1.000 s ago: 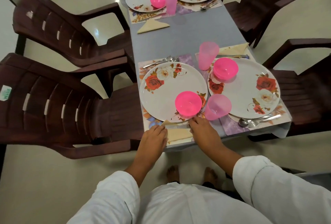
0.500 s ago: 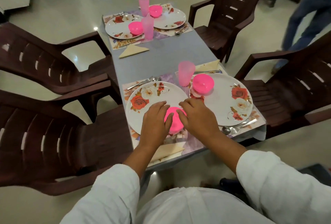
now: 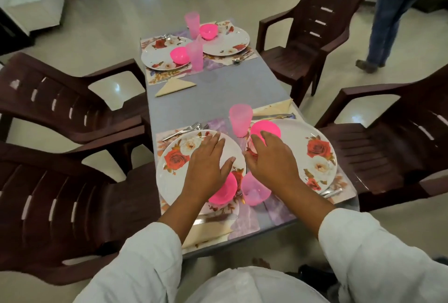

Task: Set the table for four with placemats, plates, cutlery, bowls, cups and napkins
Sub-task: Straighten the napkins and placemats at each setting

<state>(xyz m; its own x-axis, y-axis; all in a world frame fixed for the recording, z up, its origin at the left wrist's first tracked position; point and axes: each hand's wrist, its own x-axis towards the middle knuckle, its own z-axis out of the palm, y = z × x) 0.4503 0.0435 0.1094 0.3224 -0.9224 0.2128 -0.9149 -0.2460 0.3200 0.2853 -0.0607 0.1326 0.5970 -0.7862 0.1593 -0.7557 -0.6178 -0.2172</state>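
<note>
Both hands are hovering flat and spread over the near end of the counter [image 3: 218,99], each grip open and holding nothing. The left hand [image 3: 208,164] is hanging above the near left plate [image 3: 174,164], partly covering the bowl [image 3: 224,192] that is sitting on that plate's near edge. The right hand [image 3: 271,159] is hanging over the inner edge of the right plate [image 3: 320,154], fingertips near the second bowl [image 3: 265,129]. A cup [image 3: 254,191] is lying tilted between the two plates, just beside the left bowl; another cup [image 3: 240,119] is standing upright beyond it. A napkin [image 3: 206,232] is lying at the near edge, partly under the left plate, and forks [image 3: 184,130] are resting at that plate's far side.

The pink cups and bowls are looking like thin plastic: light, stiff, easy to tip or slide on the smooth plates. The tilted cup probably wants righting; taking it around the wall near the rim, thumb against fingers, should do. The plates are looking heavier and more breakable, best nudged by the rim.
</note>
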